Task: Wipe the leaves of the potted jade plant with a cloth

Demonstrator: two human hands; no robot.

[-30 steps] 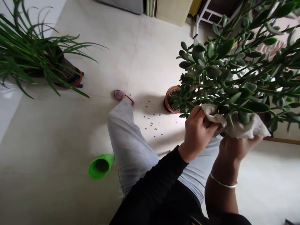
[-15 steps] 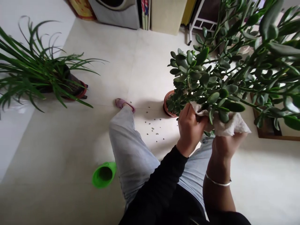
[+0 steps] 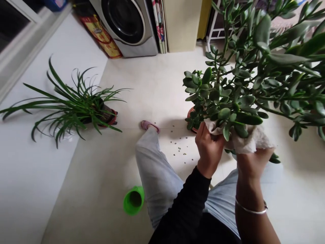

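Observation:
A large jade plant with thick green leaves spreads across the right of the head view, its brown pot mostly hidden by foliage. At its lower leaves, my left hand is closed on one end of a whitish cloth. My right hand, with a bracelet at the wrist, lies under the other end and grips it; its fingertips are hidden by the cloth. Several leaves hang over the cloth between my hands.
Small fallen bits are scattered on the pale floor by my slippered foot. A green container stands beside my leg. Left is a long-leaved potted plant; at the back, a washing machine and a pale panel.
My view has tilted up and turned left, so more of the washing machine and left wall shows. Both hands stay on the cloth, in nearly the same place against the leaves.

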